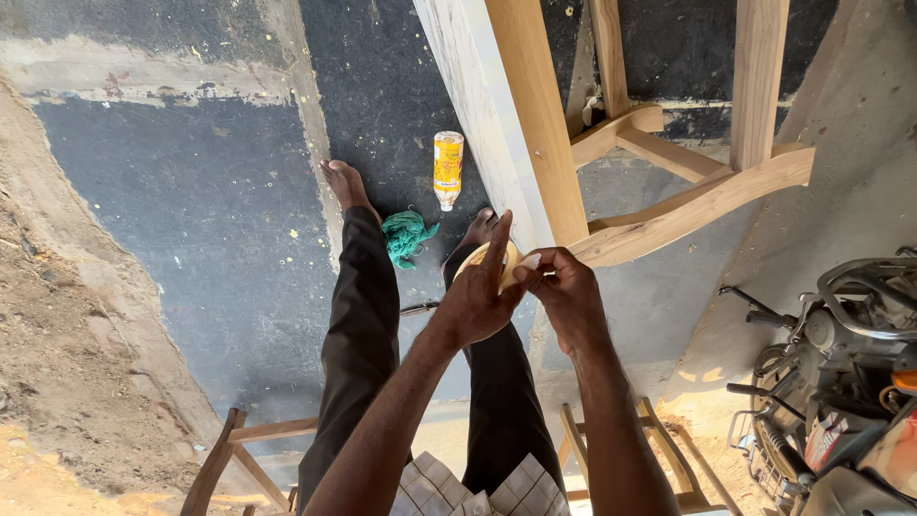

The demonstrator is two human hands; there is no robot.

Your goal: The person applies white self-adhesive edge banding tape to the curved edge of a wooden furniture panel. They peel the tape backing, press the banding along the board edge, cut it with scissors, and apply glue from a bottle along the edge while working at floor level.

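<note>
Hands meet close in front of the person, right by the wooden furniture frame [535, 124]. The left hand [478, 301] holds a round roll of pale tape [506, 263]. Its fingers [497, 244] curl over the roll, with one finger stretched up along it, so the roll sits steady. The right hand [564, 287] is just beside it, and its fingertips are pressed together, pinching what looks like the loose end of the tape. Holding the roll in one hand and the end in the other keeps the tape tight between them. I cannot tell if the tape touches the wood.

The frame leans in from the top, with a long pale board and curved light brown legs [697, 205]. It is so near the hands that they can reach it without stretching.

The person stands with bare feet on the dark floor [210, 210]. Between the feet lies a crumpled green rag [406, 234]. A small yellow bottle [447, 169] lies just past the rag, close by and easy to pick up. A motorbike [841, 382] is parked on the right, well apart from the hands. More wooden pieces [239, 454] sit low, near the legs.
</note>
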